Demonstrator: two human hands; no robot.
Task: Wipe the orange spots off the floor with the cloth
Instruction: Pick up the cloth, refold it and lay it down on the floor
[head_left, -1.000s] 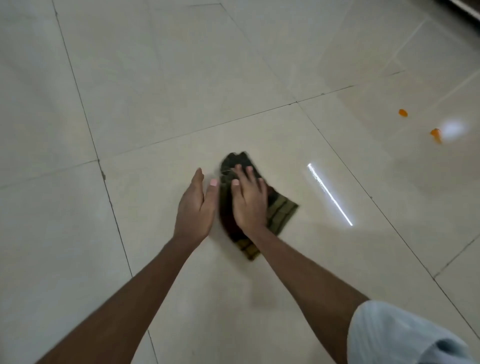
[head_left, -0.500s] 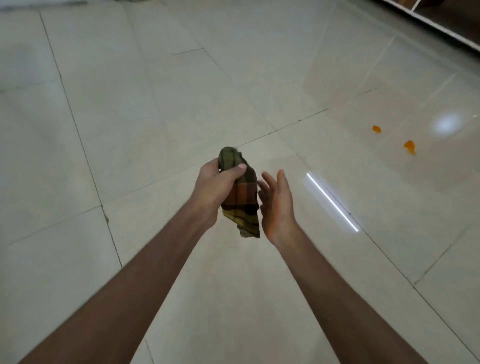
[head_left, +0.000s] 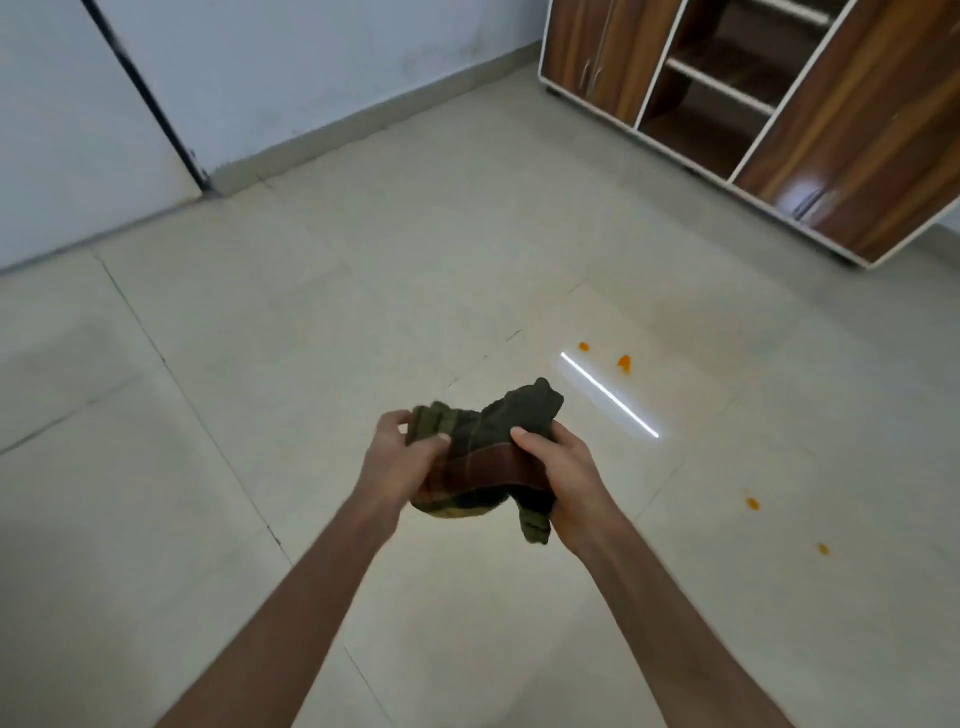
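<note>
- The left hand (head_left: 397, 457) is closing its grip on the left end of a crumpled dark green and maroon checked cloth (head_left: 488, 457), thumb lying across the top of the fabric.
- The right hand (head_left: 563, 467) is clasping the right end of the same cloth, fingers wrapping over it while a loose corner is hanging below the palm.
- The cloth is being held up in the air between both hands, clear of the glossy beige tiled floor (head_left: 260, 364).
- Two small orange spots (head_left: 623, 362) are sitting on the floor beyond the cloth, just past a thin bright streak of reflected light (head_left: 608, 395).
- Two more orange spots (head_left: 751, 503) are lying further toward the floor's right edge, well apart from the hands.
- A brown wooden cabinet with white trim (head_left: 779, 104) is standing at the floor's far right corner, against a pale blue wall (head_left: 311, 62).
</note>
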